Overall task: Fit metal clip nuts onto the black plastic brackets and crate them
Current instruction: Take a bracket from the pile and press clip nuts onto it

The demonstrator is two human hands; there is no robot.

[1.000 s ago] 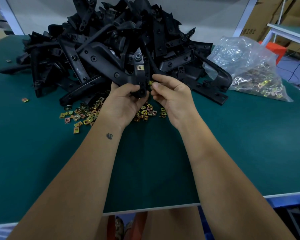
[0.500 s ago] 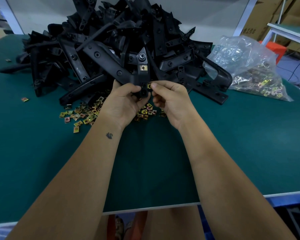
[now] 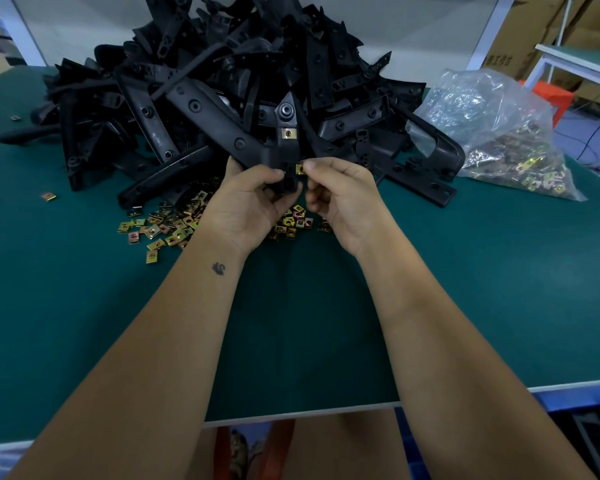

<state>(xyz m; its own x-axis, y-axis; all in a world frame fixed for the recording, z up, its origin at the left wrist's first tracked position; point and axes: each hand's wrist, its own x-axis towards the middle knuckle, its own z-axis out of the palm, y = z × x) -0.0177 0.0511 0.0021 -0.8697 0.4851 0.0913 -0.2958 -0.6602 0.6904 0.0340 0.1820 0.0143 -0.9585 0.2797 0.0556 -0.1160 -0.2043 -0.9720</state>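
At centre frame my left hand (image 3: 253, 202) grips the bracket (image 3: 286, 147) upright while my right hand (image 3: 340, 199) pinches a clip nut (image 3: 299, 169) against its lower edge. One nut (image 3: 288, 134) already sits higher up. Loose nuts (image 3: 160, 230) lie on the table (image 3: 465, 289); behind, the bracket heap (image 3: 222, 81) waits. No crate shows.

Single head-worn wide-angle view, looking forward and down along both forearms. Close to the green desk (image 3: 465, 289), its near edge low in frame. Left hand (image 3: 246, 206) and right hand (image 3: 340, 199) sit mid-frame; bracket pile (image 3: 222, 81) beyond, cardboard boxes (image 3: 534, 29) top right.
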